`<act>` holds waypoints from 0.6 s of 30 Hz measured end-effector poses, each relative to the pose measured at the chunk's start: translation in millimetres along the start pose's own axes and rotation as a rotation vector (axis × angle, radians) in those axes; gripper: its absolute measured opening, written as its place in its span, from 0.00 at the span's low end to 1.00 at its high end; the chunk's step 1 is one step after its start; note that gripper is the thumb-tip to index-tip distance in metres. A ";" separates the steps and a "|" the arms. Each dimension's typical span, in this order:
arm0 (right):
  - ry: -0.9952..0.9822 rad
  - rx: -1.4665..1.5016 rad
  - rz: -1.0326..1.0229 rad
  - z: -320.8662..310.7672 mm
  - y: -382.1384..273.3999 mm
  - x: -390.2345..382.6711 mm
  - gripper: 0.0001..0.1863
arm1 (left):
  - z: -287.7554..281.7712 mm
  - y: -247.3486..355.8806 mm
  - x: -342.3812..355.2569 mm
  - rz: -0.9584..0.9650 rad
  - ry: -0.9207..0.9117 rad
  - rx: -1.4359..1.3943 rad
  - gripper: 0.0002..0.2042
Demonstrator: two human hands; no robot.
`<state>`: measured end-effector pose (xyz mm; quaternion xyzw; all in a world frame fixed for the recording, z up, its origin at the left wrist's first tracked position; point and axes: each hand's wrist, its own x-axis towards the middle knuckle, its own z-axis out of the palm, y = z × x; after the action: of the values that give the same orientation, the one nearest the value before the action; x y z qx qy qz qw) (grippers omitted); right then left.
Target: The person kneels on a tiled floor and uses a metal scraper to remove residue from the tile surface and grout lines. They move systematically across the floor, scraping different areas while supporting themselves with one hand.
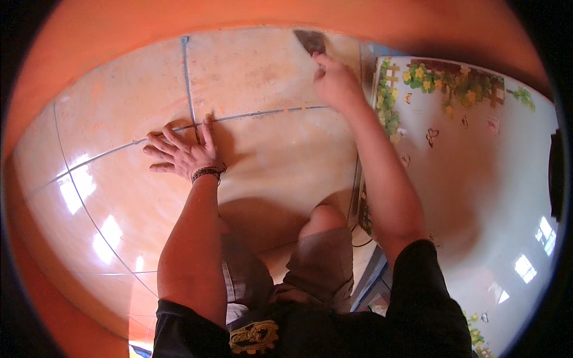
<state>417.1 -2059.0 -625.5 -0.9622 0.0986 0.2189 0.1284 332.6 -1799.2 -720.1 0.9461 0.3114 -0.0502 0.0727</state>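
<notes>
1. From the head view, I see the person's right hand [339, 85] with its grip closed around a dark-bladed scraper [311, 41].
2. That scraper is at the far edge of the tiled floor [292, 149], its blade near the orange wall [239, 13]; whether they touch, I can't tell.
3. The left hand [184, 155] lies open on the tiles, fingers spread, a dark bracelet [206, 173] circling its wrist.
4. Beside the right forearm sits a white panel [441, 191] printed with flowers.
</notes>
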 end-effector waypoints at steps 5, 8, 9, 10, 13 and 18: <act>-0.060 0.055 0.144 39.5 4.4 -62.9 0.30 | 4.5 -13.0 -0.2 0.018 0.062 0.016 0.48; -0.109 0.016 0.184 8.5 -22.9 -25.5 0.35 | 8.7 -10.0 2.2 0.014 0.076 -0.015 0.47; -0.132 -0.028 0.214 2.9 -28.6 -17.3 0.36 | 9.9 -10.2 0.8 0.021 0.081 -0.023 0.47; -0.112 -0.018 0.221 7.4 -29.5 -11.0 0.36 | 9.8 -11.5 0.9 0.021 0.085 -0.021 0.47; -0.041 0.040 0.189 23.9 -19.5 -1.5 0.34 | 8.3 -12.6 2.4 0.029 0.122 -0.032 0.46; -0.026 0.068 0.140 10.9 -5.4 1.4 0.28 | 7.5 -11.6 0.6 0.046 0.157 -0.034 0.43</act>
<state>415.4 -2050.9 -634.5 -0.9451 0.1712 0.2366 0.1464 325.8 -1790.9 -728.8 0.9528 0.2950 0.0311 0.0654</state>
